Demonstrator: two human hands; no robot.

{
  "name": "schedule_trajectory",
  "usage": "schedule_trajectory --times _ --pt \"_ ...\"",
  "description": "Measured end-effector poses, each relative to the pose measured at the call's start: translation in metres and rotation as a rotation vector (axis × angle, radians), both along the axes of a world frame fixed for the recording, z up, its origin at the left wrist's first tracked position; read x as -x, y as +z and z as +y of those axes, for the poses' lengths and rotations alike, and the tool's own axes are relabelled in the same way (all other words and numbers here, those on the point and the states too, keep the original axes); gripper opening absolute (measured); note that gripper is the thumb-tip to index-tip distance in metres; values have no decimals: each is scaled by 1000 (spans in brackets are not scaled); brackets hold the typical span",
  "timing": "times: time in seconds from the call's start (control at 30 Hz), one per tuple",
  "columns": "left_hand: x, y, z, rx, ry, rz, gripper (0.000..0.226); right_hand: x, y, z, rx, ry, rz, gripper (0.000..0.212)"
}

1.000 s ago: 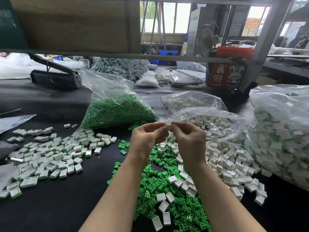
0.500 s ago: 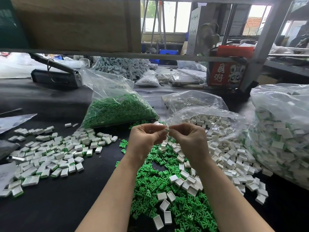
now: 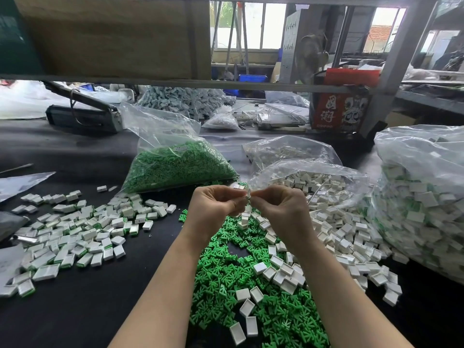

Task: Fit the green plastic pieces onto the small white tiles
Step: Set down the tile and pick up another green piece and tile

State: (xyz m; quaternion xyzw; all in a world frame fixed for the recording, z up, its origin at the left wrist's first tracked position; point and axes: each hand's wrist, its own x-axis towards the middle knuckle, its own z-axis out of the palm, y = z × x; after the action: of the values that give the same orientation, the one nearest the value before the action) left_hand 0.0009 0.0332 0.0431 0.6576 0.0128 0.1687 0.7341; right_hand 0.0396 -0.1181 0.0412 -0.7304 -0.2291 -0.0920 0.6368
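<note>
at frame centre the left hand and right hand pinch one small white tile between their fingertips; its orientation is too hidden to tell. loose green pieces and white tiles below are too many to count.

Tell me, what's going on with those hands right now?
Left hand and right hand raised together, pinching one small white tile between fingertips. Loose green pieces piled on the table below. Nothing in the way.
</note>
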Motion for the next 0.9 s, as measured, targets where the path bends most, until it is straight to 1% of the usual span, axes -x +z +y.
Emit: schedule_trajectory --times 0.1,0.2,0.27,0.33,0.5,0.7,0.8,0.83,0.87,0.9 --pt "0 2 2 6 -4 -15 19 1 1 0 -13 9 -8 8" --pt "1 6 0 129 -32 36 12 3 4 0 -25 12 -47 11" --pt "0 7 0 234 -77 114 18 4 6 1 31 -17 -126 15" --pt "-1 7 2 294 -118 170 20 4 7 0 98 -34 -206 18" --pt "-1 5 8 348 -169 206 19 3 7 -3 181 -20 -292 22" --pt "-1 4 10 385 -193 200 17 1 3 -1 224 -167 -441 17" --pt "0 3 12 417 -182 232 15 -1 3 -4 243 -262 -579 11" --pt "0 3 14 439 -180 241 14 -3 3 -6 230 -283 -596 11" --pt "0 3 16 456 -182 243 15 -4 4 -8 206 -289 -571 11" --pt "1 3 17 462 -185 236 15 -5 5 -9 172 -270 -496 11"
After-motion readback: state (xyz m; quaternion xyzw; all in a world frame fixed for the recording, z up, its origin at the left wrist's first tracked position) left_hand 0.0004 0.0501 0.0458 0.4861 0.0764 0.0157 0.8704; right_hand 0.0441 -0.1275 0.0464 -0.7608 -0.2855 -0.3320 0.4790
